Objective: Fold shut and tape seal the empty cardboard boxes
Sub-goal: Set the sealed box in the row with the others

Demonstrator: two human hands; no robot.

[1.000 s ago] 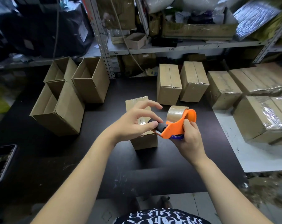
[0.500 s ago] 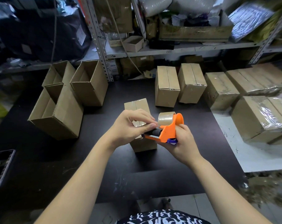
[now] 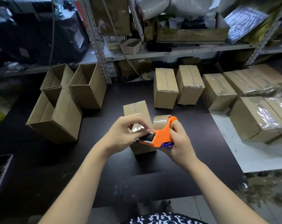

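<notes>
- A person is standing at a black table (image 3: 104,167), seen from a head-worn camera looking down at both bare forearms.
- The right hand (image 3: 179,143) is gripping an orange tape dispenser (image 3: 163,135), with the fingers wrapping round its handle from the right side.
- A roll of tape (image 3: 160,121), clear brownish, is sitting in the top of the dispenser.
- The left hand (image 3: 125,131) is curling in from the left, its thumb and fingertips (image 3: 146,131) pinching together at the dispenser's front, just above the black roller (image 3: 149,136). It appears to be pinching tape coming off the roll, though the strip itself is hiding under the fingertips.
- Both hands are holding the dispenser in the air above a small closed cardboard box (image 3: 135,109), which is standing at the middle of the table with a glossy strip of tape running along its top seam.
- Three open boxes (image 3: 56,123) are lying to the left, flaps unfolded, touching one another.
- Two sealed boxes (image 3: 165,88) are standing side by side behind the middle box, toward the shelving.
- More boxes wrapped in shiny film (image 3: 258,117) are crowding the right side, partly on a white board (image 3: 234,151).
- A phone (image 3: 0,172) is lying at the table's left edge.
- A cluttered metal shelf (image 3: 169,51) is running across the back.
</notes>
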